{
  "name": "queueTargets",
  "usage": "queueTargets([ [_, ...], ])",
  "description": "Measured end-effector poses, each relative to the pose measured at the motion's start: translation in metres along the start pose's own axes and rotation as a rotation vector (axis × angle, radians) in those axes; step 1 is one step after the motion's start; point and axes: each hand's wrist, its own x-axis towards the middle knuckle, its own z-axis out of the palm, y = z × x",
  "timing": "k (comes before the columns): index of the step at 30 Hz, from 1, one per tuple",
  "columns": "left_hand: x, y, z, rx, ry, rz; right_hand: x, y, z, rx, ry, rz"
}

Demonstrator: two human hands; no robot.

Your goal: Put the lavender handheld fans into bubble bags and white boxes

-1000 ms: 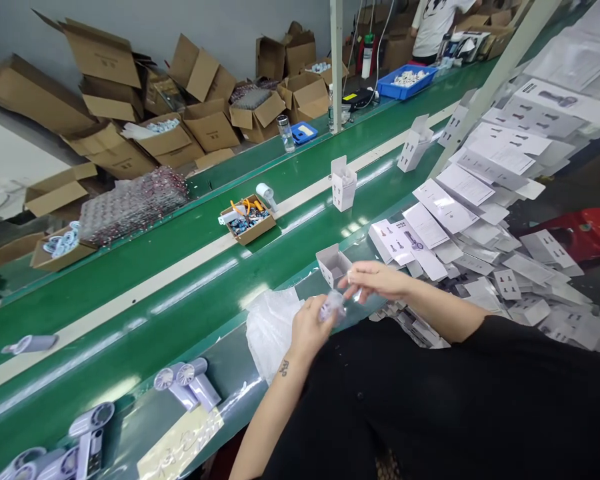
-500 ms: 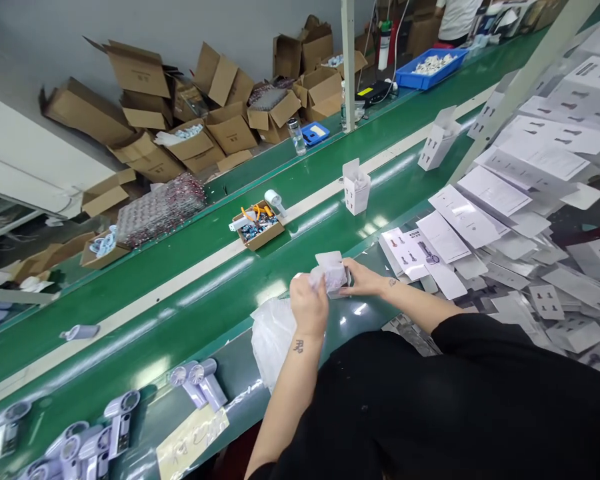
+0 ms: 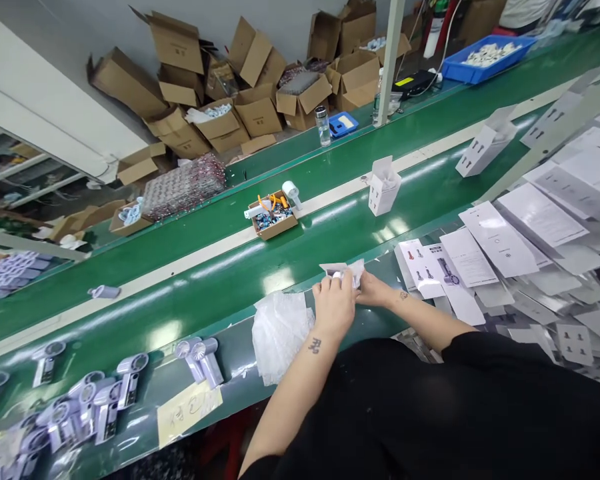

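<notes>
A small white box with a raised flap is between my hands, with crinkled clear wrap at its opening. My left hand is closed over the wrapped item at the top of the box, its fingers bent. On the right side, my right hand grips the box, its fingers partly hidden behind the wrap and my left hand. A pile of translucent bags lies by my left forearm. Purple handheld fans lie on the bench to the left.
Upright white boxes stand on the green belt, near a carton of small parts. Flat printed boxes are heaped at the right. Behind are brown cartons, a glass bottle and a blue tray.
The view has shifted. My left hand has moved over the top of the box, closer to my right hand, and now covers much of the box and wrap.
</notes>
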Motion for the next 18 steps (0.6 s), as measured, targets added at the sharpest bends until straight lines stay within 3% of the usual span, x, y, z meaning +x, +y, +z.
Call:
queueTargets([
  [3,0.003,-0.007,0.023,-0.074,-0.014,-0.081,-0.001,0.005,-0.005,0.000,-0.014,0.043],
  [6,0.003,-0.013,0.034,-0.059,-0.004,-0.069,-0.003,0.005,-0.007,-0.020,-0.041,0.108],
  [10,-0.012,-0.015,0.021,-0.067,0.085,-0.003,0.009,0.002,-0.028,-0.059,-0.107,0.184],
  [13,-0.032,-0.026,0.014,-0.222,0.217,-0.028,0.045,0.011,-0.063,-0.103,-0.033,0.176],
  [15,-0.050,-0.047,0.023,-0.424,0.269,-0.144,0.079,0.026,-0.088,-0.143,0.052,0.156],
  [18,-0.087,-0.099,0.050,-0.804,0.268,-0.501,0.127,0.060,-0.114,-0.150,0.102,0.131],
])
